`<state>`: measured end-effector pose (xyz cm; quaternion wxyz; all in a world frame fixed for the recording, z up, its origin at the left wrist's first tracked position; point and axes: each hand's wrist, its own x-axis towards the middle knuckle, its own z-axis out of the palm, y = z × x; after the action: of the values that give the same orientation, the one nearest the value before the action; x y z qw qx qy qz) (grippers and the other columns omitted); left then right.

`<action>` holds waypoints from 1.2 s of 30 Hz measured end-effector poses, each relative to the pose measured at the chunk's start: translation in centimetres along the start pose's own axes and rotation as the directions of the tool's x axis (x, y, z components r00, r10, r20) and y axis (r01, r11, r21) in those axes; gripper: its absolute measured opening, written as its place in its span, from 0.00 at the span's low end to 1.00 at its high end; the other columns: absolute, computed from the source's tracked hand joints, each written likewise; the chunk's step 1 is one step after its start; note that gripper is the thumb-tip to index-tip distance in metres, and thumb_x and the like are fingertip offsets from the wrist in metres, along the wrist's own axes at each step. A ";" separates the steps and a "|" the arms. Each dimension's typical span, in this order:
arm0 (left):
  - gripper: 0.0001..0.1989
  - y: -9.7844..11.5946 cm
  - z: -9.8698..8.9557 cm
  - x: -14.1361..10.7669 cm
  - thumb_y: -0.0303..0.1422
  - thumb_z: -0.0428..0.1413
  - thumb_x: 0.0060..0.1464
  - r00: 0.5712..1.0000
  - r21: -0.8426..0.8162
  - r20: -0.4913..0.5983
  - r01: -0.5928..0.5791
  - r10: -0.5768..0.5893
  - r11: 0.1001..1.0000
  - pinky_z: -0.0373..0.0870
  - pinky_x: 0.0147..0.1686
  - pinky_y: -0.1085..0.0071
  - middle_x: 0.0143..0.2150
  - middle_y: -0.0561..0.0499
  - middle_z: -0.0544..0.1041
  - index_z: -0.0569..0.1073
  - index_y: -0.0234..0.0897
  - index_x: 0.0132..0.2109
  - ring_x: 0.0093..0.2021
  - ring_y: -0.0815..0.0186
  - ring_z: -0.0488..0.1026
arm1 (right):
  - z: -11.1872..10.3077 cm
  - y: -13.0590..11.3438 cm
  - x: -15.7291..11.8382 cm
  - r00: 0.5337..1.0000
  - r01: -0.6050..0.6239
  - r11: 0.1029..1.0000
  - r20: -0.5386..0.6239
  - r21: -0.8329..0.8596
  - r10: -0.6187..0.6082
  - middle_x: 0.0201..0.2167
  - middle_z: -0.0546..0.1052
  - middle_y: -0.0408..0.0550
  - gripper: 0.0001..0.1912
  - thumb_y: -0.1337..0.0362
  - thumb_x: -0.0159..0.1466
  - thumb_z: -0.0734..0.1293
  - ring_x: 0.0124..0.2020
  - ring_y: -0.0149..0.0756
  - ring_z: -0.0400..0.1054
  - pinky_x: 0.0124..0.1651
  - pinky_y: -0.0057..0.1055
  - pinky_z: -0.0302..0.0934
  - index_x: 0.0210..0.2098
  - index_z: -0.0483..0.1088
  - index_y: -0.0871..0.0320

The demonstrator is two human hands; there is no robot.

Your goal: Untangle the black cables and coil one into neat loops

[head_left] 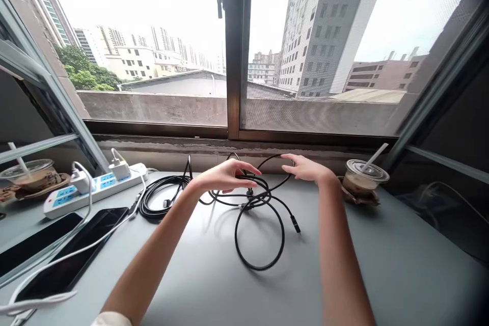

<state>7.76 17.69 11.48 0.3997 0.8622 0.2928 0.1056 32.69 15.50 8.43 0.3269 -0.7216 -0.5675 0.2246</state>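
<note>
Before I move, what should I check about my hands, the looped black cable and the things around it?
1. Both hands' fingers spread: ok, on the left hand and the right hand.
2. Firm grip on the looped black cable: not ok; the fingers are at its loops, but neither hand is closed on it.
3. Loops free of crossings: not ok; several overlap.
4. Slim black plug in plain sight: ok, outside the loops.
5. Neatly coiled black cable separate from the looped one: cannot tell; the left arm hides part of the area between.
6. Clear lidded plastic cup with a white straw, beside the right arm, upright: ok.
</note>
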 end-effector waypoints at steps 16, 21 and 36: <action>0.20 -1.2 -0.6 -0.1 0.44 0.58 0.45 0.934 -0.115 -0.356 -0.059 0.014 0.992 0.45 0.14 0.77 0.16 0.55 0.68 0.76 0.33 0.40 0.15 0.76 0.54 | 6.9 -7.1 -7.2 0.876 0.373 0.833 0.451 -0.408 -0.171 0.47 0.74 0.49 0.17 0.65 0.60 0.62 0.26 0.31 0.70 0.50 0.36 0.55 0.49 0.69 0.55; 0.19 -0.5 -0.3 -0.3 0.41 0.57 0.48 0.903 -0.093 -0.426 -0.106 0.057 0.990 0.54 0.18 0.77 0.16 0.55 0.70 0.75 0.33 0.43 0.16 0.74 0.59 | 8.0 -8.2 -7.6 0.917 0.346 0.790 0.360 -0.506 -0.171 0.41 0.75 0.55 0.21 0.63 0.64 0.55 0.27 0.37 0.72 0.45 0.37 0.56 0.56 0.59 0.59; 0.09 -0.1 1.1 0.2 0.39 0.55 0.50 0.788 0.220 -0.586 -0.071 0.190 0.973 0.66 0.37 0.73 0.20 0.56 0.73 0.77 0.40 0.33 0.25 0.69 0.71 | 4.1 -7.4 -7.1 0.927 0.370 0.872 0.186 -0.321 -0.325 0.31 0.78 0.42 0.15 0.49 0.59 0.63 0.20 0.31 0.69 0.32 0.28 0.57 0.34 0.69 0.54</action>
<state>8.35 17.22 10.66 0.1950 0.8352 0.3528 0.3741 23.01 10.59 10.65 0.1917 -0.6384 -0.7384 0.1022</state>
